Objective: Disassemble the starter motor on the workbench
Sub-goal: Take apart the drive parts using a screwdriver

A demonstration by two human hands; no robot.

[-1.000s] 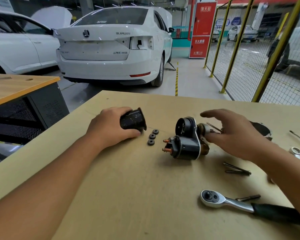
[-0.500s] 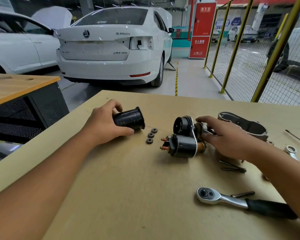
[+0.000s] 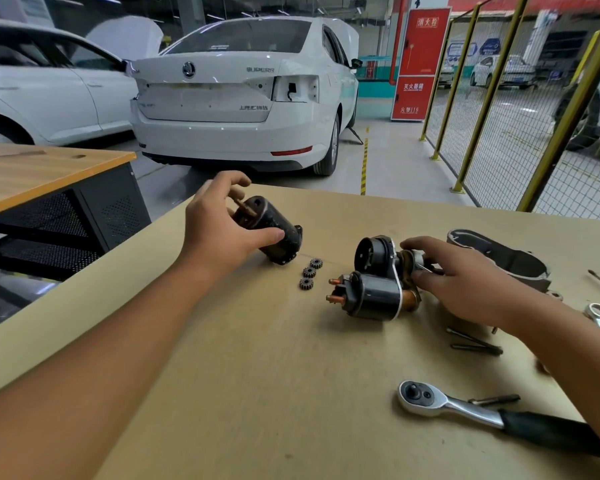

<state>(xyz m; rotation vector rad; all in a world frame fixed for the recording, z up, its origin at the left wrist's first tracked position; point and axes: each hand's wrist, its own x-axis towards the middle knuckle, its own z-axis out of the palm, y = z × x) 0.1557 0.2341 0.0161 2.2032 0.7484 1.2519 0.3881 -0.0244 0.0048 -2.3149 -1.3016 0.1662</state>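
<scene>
Left hand [image 3: 219,233] is wrapped around the black motor housing [image 3: 274,230], tilting it with one end on the workbench [image 3: 257,375] near the far edge. Right hand [image 3: 465,282] has its fingers curled onto the end of the solenoid assembly [image 3: 374,282], which lies mid-bench. Three small gears [image 3: 309,273] sit in a row between the two. Nose casting [image 3: 499,258] lies just behind the right hand, ratchet [image 3: 465,408] down toward the near right corner.

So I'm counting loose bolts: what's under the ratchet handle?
One dark bolt pokes out from behind the ratchet, lying on the workbench. How far it runs beneath the handle is hidden.
</scene>
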